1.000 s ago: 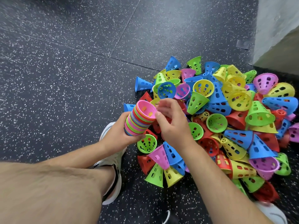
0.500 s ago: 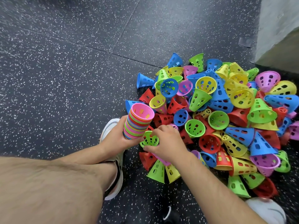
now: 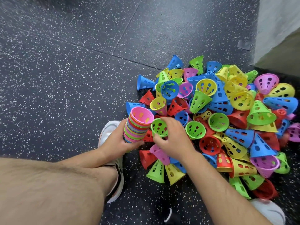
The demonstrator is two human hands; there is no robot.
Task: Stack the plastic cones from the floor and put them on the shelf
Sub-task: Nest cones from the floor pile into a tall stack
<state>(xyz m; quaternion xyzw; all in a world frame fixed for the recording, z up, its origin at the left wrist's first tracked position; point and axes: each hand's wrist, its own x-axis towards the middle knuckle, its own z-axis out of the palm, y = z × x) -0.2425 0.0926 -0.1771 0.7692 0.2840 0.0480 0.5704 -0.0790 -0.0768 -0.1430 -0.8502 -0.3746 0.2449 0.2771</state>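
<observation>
Left hand point(image 3: 116, 141) wraps the nested cone stack point(image 3: 138, 125), pink one on top; right hand point(image 3: 174, 138) pinches a green cone point(image 3: 159, 127) just beside that stack's mouth; loose pile of cones point(image 3: 227, 124) lies beyond the right hand.

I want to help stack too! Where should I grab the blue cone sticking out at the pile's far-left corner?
Probably pinch the wide rim of the blue cone, coming from the left over the floor. It lies on its side, mouth facing away from the pile and narrow tip pointing into it.
</observation>
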